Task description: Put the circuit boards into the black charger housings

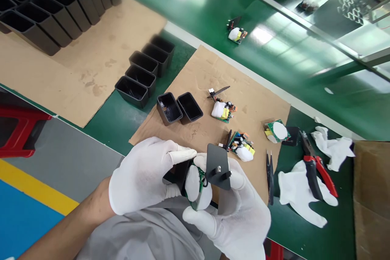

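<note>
White gloves cover both of my hands. Wrapped round a black plastic housing [176, 174] is my left hand [149, 174]. My right hand [234, 211] grips a green circuit board [195, 199] with white filler pads at the housing's opening; how far in the board reaches is partly hidden. A black end cap [217, 164] with metal plug pins lies over my right fingers. Just beyond, two more circuit boards with components, one nearer [242, 146] and one farther [222, 109], rest on cardboard beside two upright black housings [189, 107].
More black housings [135, 89] stand at left, with a large block of them [51, 8] farther back. Tweezers [270, 176], red-handled pliers [318, 170], a spare glove [301, 191] and another board [277, 131] lie right. A cardboard box [371, 199] borders the right side.
</note>
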Tool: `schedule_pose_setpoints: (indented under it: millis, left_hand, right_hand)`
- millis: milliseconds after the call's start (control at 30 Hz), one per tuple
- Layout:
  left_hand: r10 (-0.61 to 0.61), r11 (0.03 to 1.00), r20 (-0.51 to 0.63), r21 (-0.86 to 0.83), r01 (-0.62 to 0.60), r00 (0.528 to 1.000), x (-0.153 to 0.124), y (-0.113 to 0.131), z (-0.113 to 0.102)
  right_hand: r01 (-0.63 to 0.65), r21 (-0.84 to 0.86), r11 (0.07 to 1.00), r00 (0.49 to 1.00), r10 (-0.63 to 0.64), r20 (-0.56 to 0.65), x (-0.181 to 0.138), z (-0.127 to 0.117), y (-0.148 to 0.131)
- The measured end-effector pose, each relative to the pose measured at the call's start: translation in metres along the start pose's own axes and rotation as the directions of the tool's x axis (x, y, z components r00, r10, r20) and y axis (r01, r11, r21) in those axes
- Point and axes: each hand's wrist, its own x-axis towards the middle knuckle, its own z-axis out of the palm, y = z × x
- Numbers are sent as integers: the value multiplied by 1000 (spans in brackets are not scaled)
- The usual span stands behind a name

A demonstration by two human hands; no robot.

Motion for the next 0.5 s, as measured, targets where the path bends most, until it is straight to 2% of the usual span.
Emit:
schedule_pose_setpoints:
  millis: [267, 500]
  left_hand:
    - [-13, 1000, -12, -25, 12, 1000, 0, 0, 2]
    - [-34, 999, -4, -42, 34, 999, 1, 3, -3]
  right_hand:
    - [-31, 97, 995, 999, 30, 11, 1, 1, 2]
    - [-7, 10, 1000, 1000, 7, 10, 4, 1, 0]
